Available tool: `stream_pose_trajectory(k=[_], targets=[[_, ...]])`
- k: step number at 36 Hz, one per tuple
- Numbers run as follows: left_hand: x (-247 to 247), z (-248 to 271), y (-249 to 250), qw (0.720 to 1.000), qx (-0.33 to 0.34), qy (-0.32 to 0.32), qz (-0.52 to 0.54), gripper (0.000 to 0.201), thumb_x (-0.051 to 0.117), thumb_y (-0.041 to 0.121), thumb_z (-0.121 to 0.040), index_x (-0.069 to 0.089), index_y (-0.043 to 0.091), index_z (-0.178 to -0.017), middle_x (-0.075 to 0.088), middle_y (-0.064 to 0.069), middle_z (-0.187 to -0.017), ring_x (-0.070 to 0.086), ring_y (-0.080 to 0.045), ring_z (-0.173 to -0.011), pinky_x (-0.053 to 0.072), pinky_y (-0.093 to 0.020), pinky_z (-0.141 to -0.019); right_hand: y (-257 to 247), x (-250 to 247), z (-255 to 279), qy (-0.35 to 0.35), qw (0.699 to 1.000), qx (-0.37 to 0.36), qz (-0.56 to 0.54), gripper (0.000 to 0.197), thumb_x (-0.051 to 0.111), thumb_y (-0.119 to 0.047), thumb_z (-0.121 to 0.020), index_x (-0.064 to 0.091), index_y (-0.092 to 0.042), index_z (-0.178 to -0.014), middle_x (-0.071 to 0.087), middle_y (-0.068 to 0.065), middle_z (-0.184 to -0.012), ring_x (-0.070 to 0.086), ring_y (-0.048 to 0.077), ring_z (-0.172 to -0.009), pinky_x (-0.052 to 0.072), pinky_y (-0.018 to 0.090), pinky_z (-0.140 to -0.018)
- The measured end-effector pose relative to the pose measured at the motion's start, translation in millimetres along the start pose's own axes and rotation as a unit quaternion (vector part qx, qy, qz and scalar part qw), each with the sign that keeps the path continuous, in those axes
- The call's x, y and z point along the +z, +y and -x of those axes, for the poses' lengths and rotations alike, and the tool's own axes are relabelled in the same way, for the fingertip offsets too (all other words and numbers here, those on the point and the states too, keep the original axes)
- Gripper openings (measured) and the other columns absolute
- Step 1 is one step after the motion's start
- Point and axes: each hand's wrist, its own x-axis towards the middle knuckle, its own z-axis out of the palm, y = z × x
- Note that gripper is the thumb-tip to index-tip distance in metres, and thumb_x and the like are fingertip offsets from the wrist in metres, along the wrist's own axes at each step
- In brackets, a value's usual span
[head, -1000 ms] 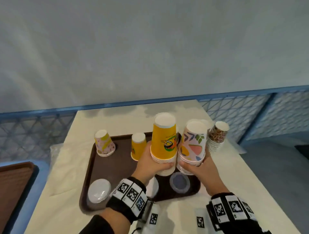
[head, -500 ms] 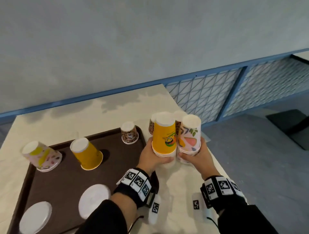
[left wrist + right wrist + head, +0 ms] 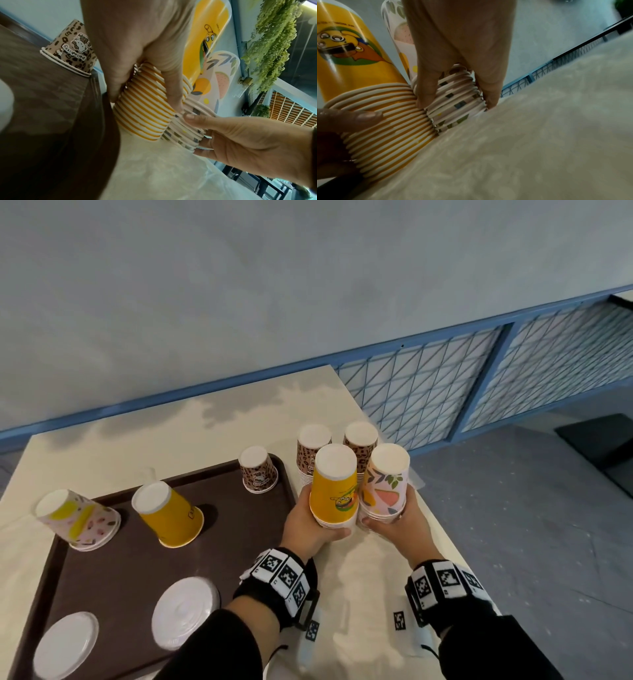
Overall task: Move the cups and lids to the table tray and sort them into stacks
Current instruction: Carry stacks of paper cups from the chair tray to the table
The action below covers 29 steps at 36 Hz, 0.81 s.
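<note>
My left hand (image 3: 313, 523) grips an upside-down stack of yellow cups (image 3: 334, 491) near its rims (image 3: 144, 108). Beside it my right hand (image 3: 387, 520) grips a stack of pink fruit-print cups (image 3: 385, 484) by the rims (image 3: 453, 94). Both stacks stand on the cream table just right of the brown tray (image 3: 130, 556). On the tray sit a tilted yellow cup (image 3: 169, 513), a pink patterned cup (image 3: 77, 518), a leopard cup (image 3: 257, 470) and two white lids (image 3: 185, 609) (image 3: 65, 643). Two leopard stacks (image 3: 311, 451) (image 3: 361, 441) stand behind my hands.
The table's right edge (image 3: 442, 529) drops to a grey floor close to my right hand. A blue wire fence (image 3: 428, 392) runs behind the table along a pale wall. Bare cream tabletop (image 3: 359, 587) lies between my wrists.
The view has swung right and closer. The two stacks in my hands have come down beside the tray's right edge, in front of the leopard stacks. My grips are unchanged.
</note>
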Motion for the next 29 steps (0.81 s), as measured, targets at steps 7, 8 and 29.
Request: stream_pose_trajectory(k=[7, 8, 29], targets=[[-15.7, 17.7, 4.3, 0.997, 0.018, 0.010, -0.069, 0.085, 0.090, 0.022, -0.052, 0.043, 0.027, -0.122, 0.056, 0.004, -0.125, 0.053, -0.012, -0.117, 0.046, -0.019, -0.093, -20.5, -3.3, 33.0, 0.074, 0.995, -0.068, 0.013, 0.105, 0.086, -0.037, -0.059, 0.022, -0.032, -0.142, 0.031, -0.008, -0.145, 0.032, 0.019, -0.137, 0.033, 0.040, -0.109], [-19.8, 22.3, 7.1, 0.996, 0.023, 0.017, -0.088, 0.086, 0.089, 0.029, -0.053, 0.043, 0.026, -0.125, 0.053, 0.003, -0.129, 0.051, -0.012, -0.120, 0.044, -0.026, -0.099, -26.4, -3.8, 40.3, 0.109, 0.990, -0.090, 0.012, 0.096, 0.082, -0.032, -0.066, 0.023, -0.029, -0.143, 0.031, -0.012, -0.140, 0.032, 0.018, -0.136, 0.032, 0.039, -0.109], [-274.0, 179.9, 53.0, 0.776, 0.093, 0.393, -0.484, 0.049, 0.038, 0.043, -0.080, 0.057, 0.016, -0.117, 0.056, -0.009, -0.123, 0.050, -0.035, -0.113, 0.039, -0.051, -0.097, -195.0, 211.2, 141.9, -0.131, 0.896, -0.423, 0.010, 0.045, 0.064, -0.017, -0.082, 0.049, -0.021, -0.124, 0.048, -0.009, -0.120, 0.047, 0.007, -0.116, 0.039, 0.023, -0.102]])
